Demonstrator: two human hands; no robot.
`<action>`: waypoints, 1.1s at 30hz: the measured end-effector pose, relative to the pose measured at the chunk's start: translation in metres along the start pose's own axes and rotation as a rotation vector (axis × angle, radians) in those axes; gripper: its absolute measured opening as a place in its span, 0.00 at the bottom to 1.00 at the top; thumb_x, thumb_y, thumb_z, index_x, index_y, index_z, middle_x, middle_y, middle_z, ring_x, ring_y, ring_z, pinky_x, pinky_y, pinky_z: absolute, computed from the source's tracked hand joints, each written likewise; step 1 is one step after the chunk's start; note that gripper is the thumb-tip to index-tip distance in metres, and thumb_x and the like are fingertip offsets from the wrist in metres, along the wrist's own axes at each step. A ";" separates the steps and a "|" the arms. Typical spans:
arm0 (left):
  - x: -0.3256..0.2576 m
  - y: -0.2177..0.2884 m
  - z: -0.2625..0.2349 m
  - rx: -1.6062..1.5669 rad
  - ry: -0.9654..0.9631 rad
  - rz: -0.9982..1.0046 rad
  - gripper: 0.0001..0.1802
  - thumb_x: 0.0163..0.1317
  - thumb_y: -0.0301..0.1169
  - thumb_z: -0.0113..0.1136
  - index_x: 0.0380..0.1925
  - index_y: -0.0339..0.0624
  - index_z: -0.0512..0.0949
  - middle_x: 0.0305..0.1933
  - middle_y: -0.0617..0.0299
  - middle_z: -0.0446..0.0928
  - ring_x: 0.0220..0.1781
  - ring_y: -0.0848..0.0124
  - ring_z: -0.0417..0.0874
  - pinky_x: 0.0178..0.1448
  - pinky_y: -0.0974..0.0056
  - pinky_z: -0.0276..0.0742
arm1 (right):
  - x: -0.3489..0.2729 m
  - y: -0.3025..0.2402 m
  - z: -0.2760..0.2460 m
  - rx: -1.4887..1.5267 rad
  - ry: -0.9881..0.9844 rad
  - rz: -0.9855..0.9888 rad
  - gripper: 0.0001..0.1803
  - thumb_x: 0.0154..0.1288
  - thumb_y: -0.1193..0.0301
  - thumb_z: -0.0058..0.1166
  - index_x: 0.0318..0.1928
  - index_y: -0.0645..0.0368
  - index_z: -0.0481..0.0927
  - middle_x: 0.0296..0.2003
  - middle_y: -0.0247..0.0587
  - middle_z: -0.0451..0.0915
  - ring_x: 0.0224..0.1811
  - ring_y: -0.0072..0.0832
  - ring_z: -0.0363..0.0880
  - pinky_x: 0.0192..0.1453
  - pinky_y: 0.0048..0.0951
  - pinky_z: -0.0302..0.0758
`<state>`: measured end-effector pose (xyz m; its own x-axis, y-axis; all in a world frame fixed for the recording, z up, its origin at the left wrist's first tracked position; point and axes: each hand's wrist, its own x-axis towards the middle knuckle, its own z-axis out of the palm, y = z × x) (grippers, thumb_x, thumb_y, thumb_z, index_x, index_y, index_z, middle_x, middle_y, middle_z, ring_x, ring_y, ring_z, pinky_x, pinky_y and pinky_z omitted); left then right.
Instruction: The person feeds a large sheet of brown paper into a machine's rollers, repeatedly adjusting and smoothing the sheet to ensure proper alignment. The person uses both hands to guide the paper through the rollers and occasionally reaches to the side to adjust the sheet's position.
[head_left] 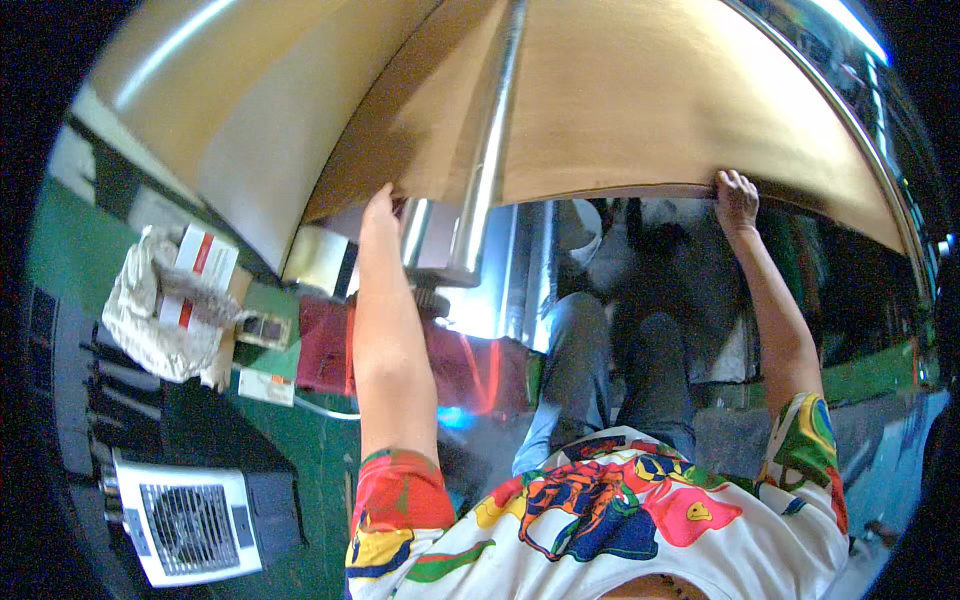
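A large tan sheet (pixel 610 110), its material not plain from here, spreads across the top of the view. My left hand (pixel 381 207) is closed at the sheet's near edge, towards its left corner, with some fingers hidden. My right hand (pixel 737 200) has its fingers curled over the same edge, farther right. Between the hands, nearer the left one, a shiny metal bar (pixel 484 150) runs lengthwise over the sheet. The sheet's near edge bows between my hands, above my knees.
Shiny metal rollers (pixel 513 265) and a maroon cloth (pixel 322 345) lie below the sheet. At left, a crumpled pale cloth (pixel 150 310) rests beside a white and red box (pixel 207 255). A white fan-like unit (pixel 190 525) stands lower left. A metal rail (pixel 830 95) curves along the right.
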<state>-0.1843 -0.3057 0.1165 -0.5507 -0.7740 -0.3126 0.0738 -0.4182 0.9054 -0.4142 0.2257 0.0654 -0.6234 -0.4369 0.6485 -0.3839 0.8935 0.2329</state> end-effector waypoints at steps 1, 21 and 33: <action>0.005 -0.001 -0.003 -0.054 -0.063 0.028 0.13 0.60 0.35 0.49 0.41 0.38 0.71 0.39 0.53 0.75 0.41 0.62 0.74 0.44 0.61 0.74 | -0.001 0.020 -0.002 -0.016 0.011 0.045 0.06 0.50 0.72 0.46 0.30 0.54 0.75 0.29 0.38 0.76 0.34 0.35 0.77 0.37 0.35 0.72; 0.046 -0.007 -0.033 0.070 0.097 0.010 0.18 0.61 0.42 0.48 0.42 0.40 0.72 0.42 0.55 0.75 0.43 0.60 0.74 0.49 0.59 0.70 | -0.015 -0.008 -0.019 0.432 0.082 0.216 0.02 0.40 0.73 0.49 0.20 0.54 0.73 0.23 0.42 0.76 0.32 0.41 0.76 0.33 0.39 0.70; 0.053 -0.015 -0.025 -0.185 0.084 0.115 0.19 0.61 0.38 0.47 0.48 0.39 0.68 0.48 0.54 0.72 0.47 0.62 0.73 0.52 0.59 0.68 | -0.019 -0.030 -0.005 0.399 -0.051 0.213 0.09 0.45 0.73 0.51 0.31 0.55 0.78 0.36 0.44 0.78 0.42 0.41 0.75 0.45 0.38 0.71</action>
<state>-0.1944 -0.3525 0.0790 -0.4592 -0.8553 -0.2398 0.2877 -0.3986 0.8708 -0.3874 0.2079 0.0491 -0.7458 -0.2616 0.6126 -0.4699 0.8584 -0.2055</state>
